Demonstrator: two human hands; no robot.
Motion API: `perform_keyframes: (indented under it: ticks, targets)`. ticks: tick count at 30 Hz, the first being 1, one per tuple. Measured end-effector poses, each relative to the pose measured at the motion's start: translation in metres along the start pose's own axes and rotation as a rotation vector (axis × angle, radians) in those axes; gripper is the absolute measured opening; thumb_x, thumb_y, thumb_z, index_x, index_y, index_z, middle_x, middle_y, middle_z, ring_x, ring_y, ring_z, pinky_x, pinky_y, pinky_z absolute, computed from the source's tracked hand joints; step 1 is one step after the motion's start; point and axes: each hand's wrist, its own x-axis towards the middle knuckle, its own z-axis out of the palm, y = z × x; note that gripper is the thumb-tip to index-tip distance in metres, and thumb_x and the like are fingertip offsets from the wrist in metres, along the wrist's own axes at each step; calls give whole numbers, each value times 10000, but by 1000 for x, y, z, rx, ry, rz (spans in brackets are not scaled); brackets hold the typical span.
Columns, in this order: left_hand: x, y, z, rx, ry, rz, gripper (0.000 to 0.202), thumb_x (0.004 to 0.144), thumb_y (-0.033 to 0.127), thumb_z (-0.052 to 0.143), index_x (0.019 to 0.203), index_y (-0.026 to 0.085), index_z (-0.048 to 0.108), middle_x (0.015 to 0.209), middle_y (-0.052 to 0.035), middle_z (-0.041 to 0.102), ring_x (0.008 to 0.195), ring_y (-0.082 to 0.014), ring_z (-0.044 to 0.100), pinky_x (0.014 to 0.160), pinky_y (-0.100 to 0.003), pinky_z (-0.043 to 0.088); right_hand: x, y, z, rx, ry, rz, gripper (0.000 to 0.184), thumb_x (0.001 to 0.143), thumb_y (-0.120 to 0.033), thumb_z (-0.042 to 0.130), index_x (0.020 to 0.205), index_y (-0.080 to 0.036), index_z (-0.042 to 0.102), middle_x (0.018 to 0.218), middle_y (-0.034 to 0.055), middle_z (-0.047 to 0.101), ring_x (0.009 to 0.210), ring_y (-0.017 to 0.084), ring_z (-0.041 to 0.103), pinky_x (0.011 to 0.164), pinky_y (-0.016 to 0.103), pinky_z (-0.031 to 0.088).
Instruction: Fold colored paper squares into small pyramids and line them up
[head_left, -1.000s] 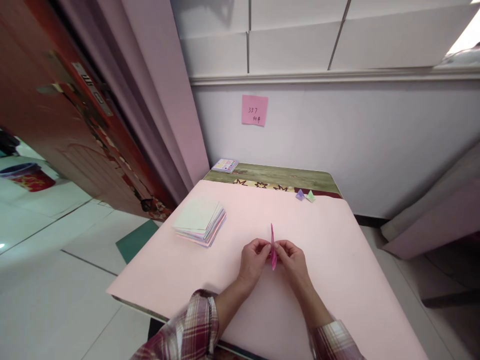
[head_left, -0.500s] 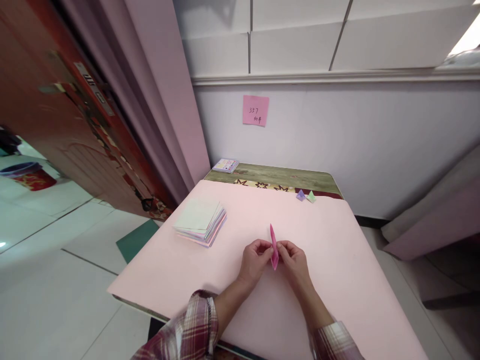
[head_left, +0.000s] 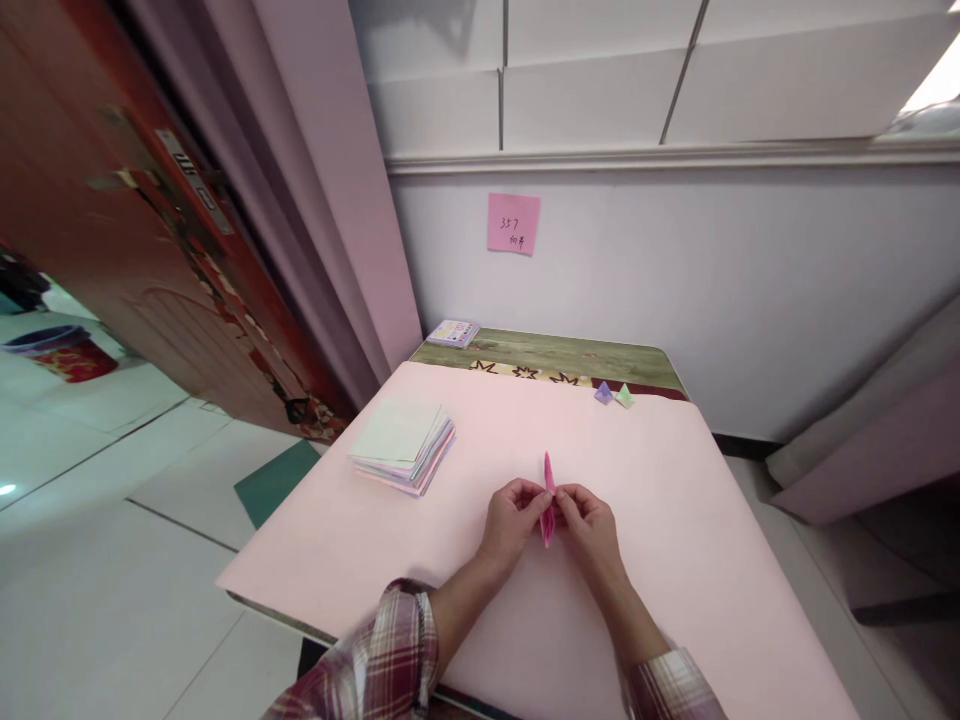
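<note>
Between my two hands a folded piece of pink paper (head_left: 548,472) stands nearly edge-on, just over the pink table covering (head_left: 660,560). From the left, my left hand (head_left: 513,520) pinches it with thumb and fingers. My right hand (head_left: 591,518) pinches its other side at about the same height. The paper's layers fan slightly at the lower end, while its middle is partly hidden by my fingertips. Farther back on the covering sit two small folded paper pieces, one purple (head_left: 604,393) and one green (head_left: 624,396).
A stack of coloured paper sheets (head_left: 401,445) lies to the left of my hands. At the table's far left corner is a small printed pack (head_left: 453,333). A pink note (head_left: 513,223) sticks to the wall. A red door (head_left: 150,230) stands at the left.
The pink paper has turned slightly in my fingers, now more upright, and its lower layers show more spread. Both hands keep their pinch. The view has shifted very slightly.
</note>
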Motion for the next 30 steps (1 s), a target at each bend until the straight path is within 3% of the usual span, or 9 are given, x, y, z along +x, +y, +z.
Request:
perform_keyframes:
  ticks: [9,16,30]
  targets:
    - [0,2,0,-161,16,-112,245,659,327,781,734,133,653,666,-20,669,611,-130,597,650,-261,483,-2,-10,1,-2,-13,2,293,811,-486,631,838,-195,652,732,32,676,672,186,623,652,292,514]
    - [0,3,1,-173,26,-136,165,647,254,754,710,143,650,651,-7,658,590,-128,590,609,-252,477,2,-6,0,-37,-35,68,407,660,-494,782,876,-178,645,816,61,692,722,199,640,657,303,528]
    - [0,4,1,-140,50,-127,188,633,288,749,703,146,647,654,-13,650,603,-133,585,639,-263,469,-1,-14,-1,-78,-94,-11,417,766,-569,652,878,-168,642,783,72,683,706,202,626,655,306,508]
